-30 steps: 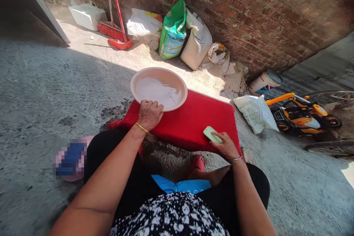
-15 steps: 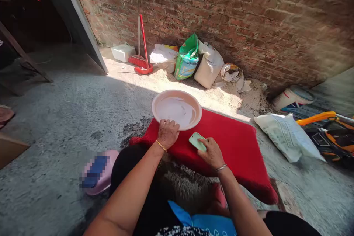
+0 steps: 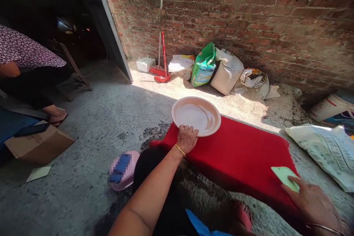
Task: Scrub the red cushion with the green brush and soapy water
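Just right of the frame's centre, my left hand (image 3: 188, 139) curls its fingers over the near rim of the basin (image 3: 213, 110), thumb hidden; the red cloth (image 3: 238, 155) stretches rightward; towards the lower right, the flat pale-green piece (image 3: 281, 174) slants up-left from my fingertips, its long axis roughly aimed at the basin; my right hand (image 3: 313, 202), much the nearer, pinches its lower end, fingers closed.

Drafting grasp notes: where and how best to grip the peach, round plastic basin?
Grip the basin by its rim, probably at left and right edges, one hand from each side: it is wide, open and seems to hold liquid, so keep it level. The left hand is on the near rim.
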The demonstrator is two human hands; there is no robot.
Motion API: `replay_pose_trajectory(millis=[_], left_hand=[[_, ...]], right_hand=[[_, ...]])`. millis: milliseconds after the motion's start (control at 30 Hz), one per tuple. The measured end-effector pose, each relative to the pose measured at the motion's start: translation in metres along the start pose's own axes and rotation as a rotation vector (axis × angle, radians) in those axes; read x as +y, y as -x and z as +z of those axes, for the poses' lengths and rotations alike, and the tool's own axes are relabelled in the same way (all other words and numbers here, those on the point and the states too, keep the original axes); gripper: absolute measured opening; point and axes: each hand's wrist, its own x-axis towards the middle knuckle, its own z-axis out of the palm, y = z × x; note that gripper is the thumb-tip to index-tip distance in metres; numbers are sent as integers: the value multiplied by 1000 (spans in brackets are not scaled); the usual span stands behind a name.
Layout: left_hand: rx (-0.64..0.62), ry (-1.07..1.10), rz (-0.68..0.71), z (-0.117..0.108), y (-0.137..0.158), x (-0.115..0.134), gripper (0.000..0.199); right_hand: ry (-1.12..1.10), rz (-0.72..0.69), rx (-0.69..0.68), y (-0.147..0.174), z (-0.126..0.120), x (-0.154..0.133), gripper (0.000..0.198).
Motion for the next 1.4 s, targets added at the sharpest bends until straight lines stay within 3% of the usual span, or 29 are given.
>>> replay_pose_trajectory(millis=[167, 233, 267, 333, 433, 633, 733, 800, 867, 1000, 1100, 1167, 1233, 1300, 1400], left_hand=[[-8, 16, 12, -4, -1, -2, 25], [-18, 6, 13, -5, -1, -2, 26], [-18, -3, 10, -5, -1, -3, 27], [-7, -24, -4, -5, -4, -3, 29], [-1, -37, 8, -4, -8, -4, 29], [19, -30, 16, -6, -9, -2, 27], [24, -43, 14, -9, -9, -1, 28], [18, -53, 19, -12, -9, -1, 29], [20, -55, 24, -15, -9, -4, 29], [70, -50, 18, -20, -4, -17, 31], [85, -42, -6, -22, 2, -29, 31], [82, -39, -41, -23, 5, -35, 31], [71, -34, -79, -24, 7, -38, 30], [56, -21, -96, -25, 8, -38, 31], [38, -6, -104, -24, 7, -35, 31]], right_hand=[[-236, -367, -193, 5, 9, -197, 39], [-226, -452, -242, 8, 10, -252, 40], [-212, -475, -267, 9, 9, -267, 41], [-188, -486, -335, 9, 7, -268, 44], [-183, -366, -402, 14, -6, -209, 45], [59, 262, -345, 58, -56, -30, 45], [225, 466, -272, 70, -69, 4, 47], [216, 392, -195, 65, -66, -11, 47], [107, 186, -149, 52, -55, -53, 44], [-111, -248, -198, 19, -29, -181, 40], [-144, -473, -257, 3, -17, -272, 40], [-143, -570, -295, -3, -12, -313, 43], [-131, -605, -319, -7, -8, -334, 44], [-113, -595, -342, -11, -5, -329, 43], [-95, -471, -355, -11, -2, -274, 41]])
